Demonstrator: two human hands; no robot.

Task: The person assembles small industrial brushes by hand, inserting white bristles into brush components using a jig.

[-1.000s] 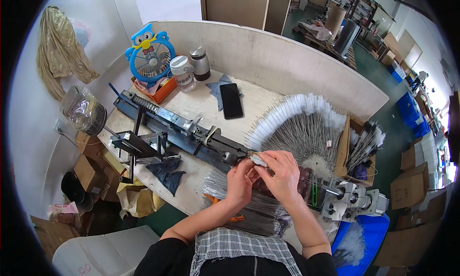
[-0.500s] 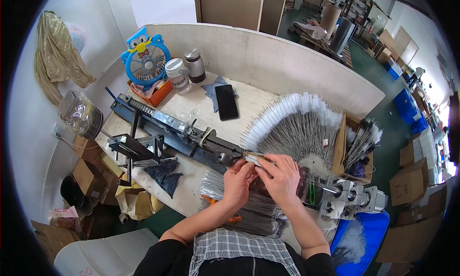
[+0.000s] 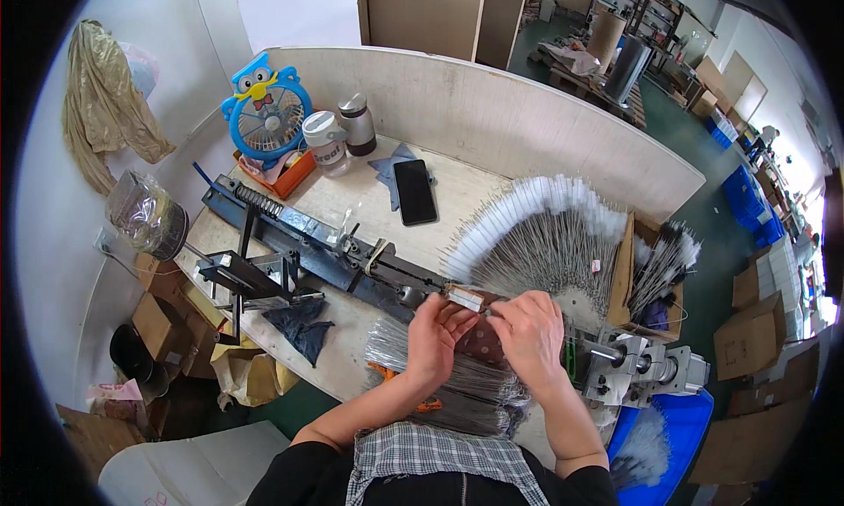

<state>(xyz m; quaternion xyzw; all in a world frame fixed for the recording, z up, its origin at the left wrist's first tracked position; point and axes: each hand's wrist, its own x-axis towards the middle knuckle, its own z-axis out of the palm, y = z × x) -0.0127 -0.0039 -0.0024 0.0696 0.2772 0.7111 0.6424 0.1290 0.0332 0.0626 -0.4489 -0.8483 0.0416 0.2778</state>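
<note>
Both hands work at the right end of a long dark metal bench device. A small white block-like piece lies there at its end. My left hand is beside that piece, its fingers loosely curled and apart, with nothing visible in them. My right hand is just right of the piece, thumb and fingertips pinched together; whatever thin thing they hold is too small to make out. Below the hands lies a thick bundle of thin metal wires. Behind them fans out a pile of wire brushes with white bristle ends.
A motorised clamp unit sits at the table's right end, above a blue bin. A cardboard box holds more brushes. Farther back are a phone, a jug, a flask and a blue fan. A dark cloth lies at the front edge.
My right hand has moved right and slightly down, away from the white piece. The fingers of my left hand have loosened, and the white piece shows more fully.
</note>
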